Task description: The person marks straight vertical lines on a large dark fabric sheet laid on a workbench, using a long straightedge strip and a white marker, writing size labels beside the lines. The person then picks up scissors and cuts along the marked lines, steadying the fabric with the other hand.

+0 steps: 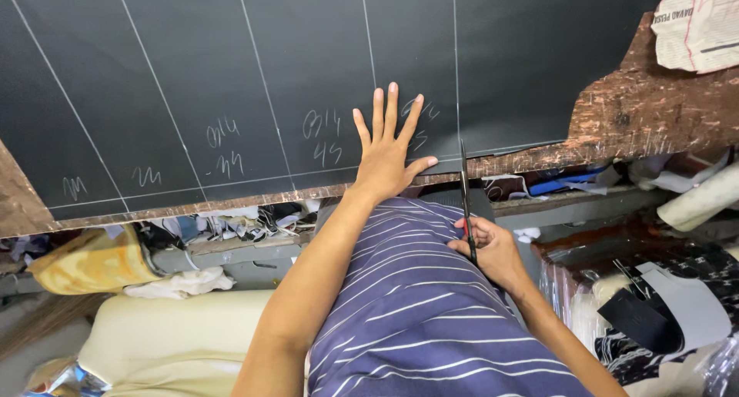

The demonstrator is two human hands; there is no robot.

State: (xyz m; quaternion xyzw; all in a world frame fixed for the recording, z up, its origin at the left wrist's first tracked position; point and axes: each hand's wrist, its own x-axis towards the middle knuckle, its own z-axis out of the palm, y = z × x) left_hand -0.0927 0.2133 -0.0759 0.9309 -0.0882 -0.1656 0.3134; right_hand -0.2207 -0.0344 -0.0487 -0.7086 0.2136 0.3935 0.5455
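Left hand (387,152): fingers spread wide, palm flat on the dark sheet (254,73), just left of a chalk line.
Right hand (486,247): closed around the scissors (466,201), blades at the sheet's near edge on that line.
Dark sheet: lies on the worn wooden desk (654,112).
Below desk: scraps.

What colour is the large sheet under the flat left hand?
The sheet is dark grey to black, marked with thin white chalk lines; the head view shows it under the left hand.
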